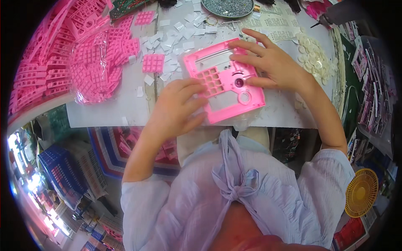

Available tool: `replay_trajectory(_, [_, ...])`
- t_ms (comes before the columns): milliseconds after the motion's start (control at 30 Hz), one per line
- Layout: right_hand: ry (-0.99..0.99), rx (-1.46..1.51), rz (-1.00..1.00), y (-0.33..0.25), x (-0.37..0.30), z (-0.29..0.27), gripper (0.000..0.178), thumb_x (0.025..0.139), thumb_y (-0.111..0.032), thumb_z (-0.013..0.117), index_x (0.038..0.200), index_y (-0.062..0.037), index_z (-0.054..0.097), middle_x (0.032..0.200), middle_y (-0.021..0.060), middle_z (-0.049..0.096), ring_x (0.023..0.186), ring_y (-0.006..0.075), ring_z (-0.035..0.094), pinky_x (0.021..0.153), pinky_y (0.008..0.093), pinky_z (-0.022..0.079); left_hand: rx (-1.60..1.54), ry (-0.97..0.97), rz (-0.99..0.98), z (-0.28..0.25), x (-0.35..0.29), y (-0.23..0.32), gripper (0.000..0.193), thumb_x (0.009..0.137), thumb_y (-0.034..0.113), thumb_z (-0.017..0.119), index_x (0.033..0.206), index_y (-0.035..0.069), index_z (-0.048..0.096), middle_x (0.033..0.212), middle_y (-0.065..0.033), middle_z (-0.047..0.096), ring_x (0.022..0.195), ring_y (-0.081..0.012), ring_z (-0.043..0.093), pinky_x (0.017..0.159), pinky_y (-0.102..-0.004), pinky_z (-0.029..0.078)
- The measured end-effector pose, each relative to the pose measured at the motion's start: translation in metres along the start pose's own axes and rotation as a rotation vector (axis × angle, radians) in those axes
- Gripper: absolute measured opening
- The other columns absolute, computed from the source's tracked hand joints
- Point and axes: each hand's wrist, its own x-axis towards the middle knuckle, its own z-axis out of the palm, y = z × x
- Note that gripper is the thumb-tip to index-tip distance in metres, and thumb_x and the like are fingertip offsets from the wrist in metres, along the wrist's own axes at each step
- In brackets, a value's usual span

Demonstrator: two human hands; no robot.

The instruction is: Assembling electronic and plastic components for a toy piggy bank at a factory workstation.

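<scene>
A pink plastic housing [224, 100] lies tilted on the white worktop in front of me, with a grid of square key openings, a round dark part and a ring-shaped opening. My left hand [178, 106] has its bent fingers at the left edge, fingertips against the key grid [212, 80]. Over the upper right corner reaches my right hand [272, 62], its thumb on the housing near the round dark part and its fingers spread along the top, one raised. Between them the two hands hold the housing. Left of it lies a separate pink keypad piece [153, 63].
Bagged pink keypads [94, 71] and stacked pink housings [39, 71] fill the left. Scattered white paper squares [169, 42] lie behind, near a round dish of small metal parts [228, 6]. Cream discs [312, 56] sit at right, below a power driver [339, 14].
</scene>
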Motion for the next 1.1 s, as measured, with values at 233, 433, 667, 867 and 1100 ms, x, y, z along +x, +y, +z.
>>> replay_trajectory(233, [0.022,0.020,0.065,0.002,-0.018,0.009,0.065,0.084,-0.038,0.071,0.141,-0.0107,0.054,0.155,0.0106,0.044,0.142,0.0422,0.036,0.116,0.0508,0.036,-0.014,0.069,0.036,0.010,0.014,-0.004,0.031,0.068,0.012,0.081,0.096,0.007,0.068,0.116,-0.0105,0.067,0.115,-0.0340,0.062,0.093,-0.0452,0.051])
replay_trajectory(433, [-0.009,0.102,0.048,0.001,-0.006,0.015,0.066,0.086,-0.040,0.068,0.143,-0.0111,0.053,0.156,0.0110,0.042,0.140,0.0411,0.038,0.116,0.0497,0.037,0.019,0.042,0.013,-0.002,0.009,-0.005,0.023,0.070,0.010,0.080,0.090,0.007,0.067,0.108,-0.0090,0.068,0.110,-0.0325,0.063,0.090,-0.0444,0.052])
replay_trajectory(667, [0.010,0.006,0.030,-0.002,-0.011,0.019,0.063,0.087,-0.041,0.066,0.141,-0.0106,0.055,0.155,0.0089,0.044,0.138,0.0404,0.041,0.116,0.0488,0.037,-0.002,0.105,0.042,0.006,0.017,-0.009,0.023,0.070,0.009,0.079,0.090,0.007,0.067,0.106,-0.0089,0.068,0.108,-0.0324,0.063,0.087,-0.0434,0.053])
replay_trajectory(867, [0.055,-0.043,0.018,0.004,-0.010,0.025,0.060,0.087,-0.039,0.069,0.139,-0.0130,0.057,0.153,0.0104,0.046,0.137,0.0400,0.042,0.114,0.0498,0.039,0.050,0.132,0.021,0.006,0.027,-0.005,0.033,0.073,0.016,0.080,0.103,0.007,0.069,0.120,-0.0105,0.065,0.114,-0.0336,0.061,0.094,-0.0484,0.050])
replay_trajectory(1100, [0.301,0.247,0.588,0.008,-0.038,-0.001,0.043,0.085,-0.027,0.073,0.125,-0.0107,0.067,0.124,0.0115,0.066,0.106,0.0298,0.064,0.089,0.0426,0.054,0.016,-0.027,0.028,0.033,0.019,0.009,0.048,0.071,0.029,0.083,0.111,0.009,0.067,0.130,-0.0101,0.063,0.125,-0.0338,0.056,0.102,-0.0499,0.046])
